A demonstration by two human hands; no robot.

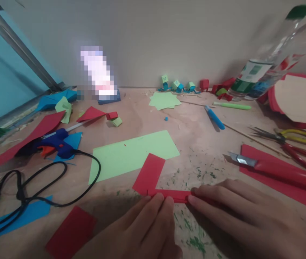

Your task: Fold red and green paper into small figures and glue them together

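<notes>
The left hand (pixel 144 227) and the right hand (pixel 250 216) have their fingers upon the red strip (pixel 179 195) at the table (pixel 193 133), but one cannot tell whether they pinch it.

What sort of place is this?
It looks like a papercraft workspace, though whether at home or in a workshop I can't tell. A glue gun, a red-handled knife and, at the back, little paper figures point to it.
</notes>
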